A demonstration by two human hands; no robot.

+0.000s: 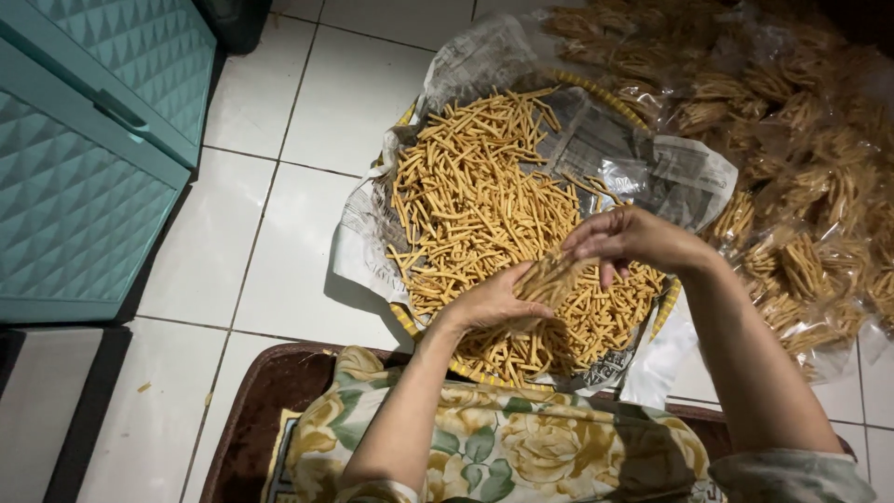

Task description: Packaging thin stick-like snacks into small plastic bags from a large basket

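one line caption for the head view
Both hands, left hand and right hand, hold a small bag of snack sticks above a tray.

Tray point(407, 321) of snack sticks point(475, 200) lies before you on newspaper point(652, 168); filled bags point(801, 168) to its right, cabinet point(84, 168) left.

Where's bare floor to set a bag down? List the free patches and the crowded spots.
Free: white floor tiles between the teal cabinet and the newspaper-lined tray of snack sticks; also the tiles left of the brown mat. Crowded: the right side, heaped with filled clear bags, and the tray, where the left hand and right hand hold a small bag.
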